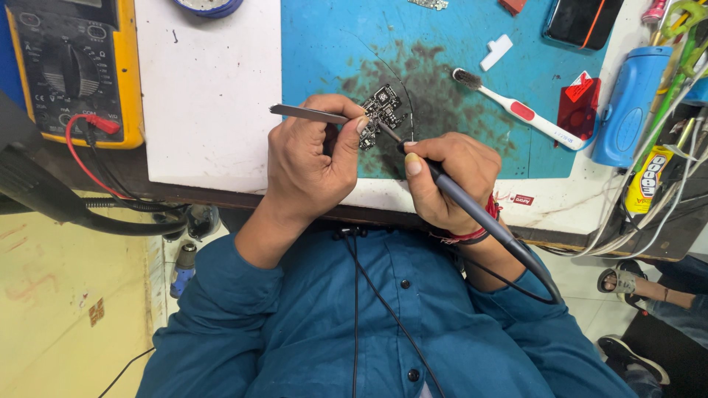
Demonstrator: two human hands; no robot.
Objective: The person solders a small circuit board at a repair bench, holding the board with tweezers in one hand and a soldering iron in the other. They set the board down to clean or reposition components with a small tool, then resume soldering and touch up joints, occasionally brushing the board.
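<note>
A small black circuit board (385, 103) lies on a stained blue work mat (332, 44). My left hand (310, 158) pinches metal tweezers (306, 113) whose tips reach the board's left side. My right hand (450, 180) grips a grey soldering iron (479, 214) like a pen. Its tip touches the board's lower edge, and its cable trails down past my wrist, which wears red thread. A thin wire curves over the mat beside the board.
A yellow multimeter (74, 70) with a red lead sits at far left. A white and red toothbrush (516, 110), a blue bottle (627, 107), a red plastic piece (579, 103) and a dark phone (582, 21) lie to the right. Another person's sandalled foot (627, 284) shows at lower right.
</note>
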